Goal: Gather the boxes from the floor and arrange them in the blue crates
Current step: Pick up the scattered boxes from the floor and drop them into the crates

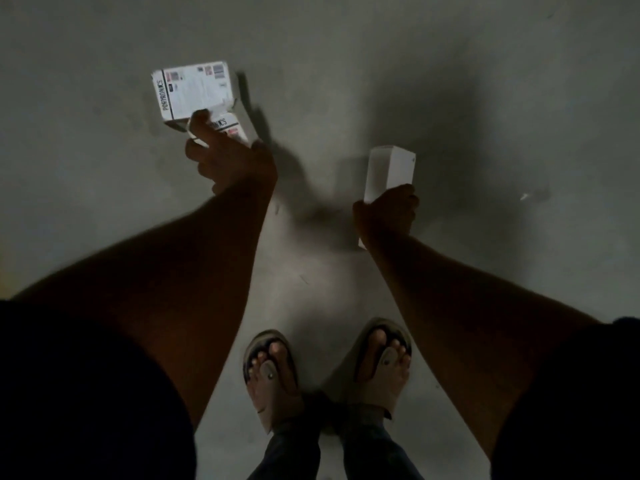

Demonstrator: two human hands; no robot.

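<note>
White printed boxes (194, 90), two together, jut toward eleven o'clock from the left hand (228, 161), whose curled fingers pinch them. A plain box (391, 168) runs lengthwise toward twelve o'clock through the right hand's (386, 213) closed grip. Both hang above the grey floor (346, 46).

- The floor (346, 36) is bare, smooth and grey, like concrete, and fills the whole view.
- The light is dim.
- A broad soft shadow (485, 109) lies beyond the fingers (410, 202) of the right hand (386, 211).
- A darker shadow (294, 174) lies just right of the fingers (201, 124) of the left hand (228, 161).
- A small pale fleck (524, 196) lies on the floor, right of the right hand's fingers.
</note>
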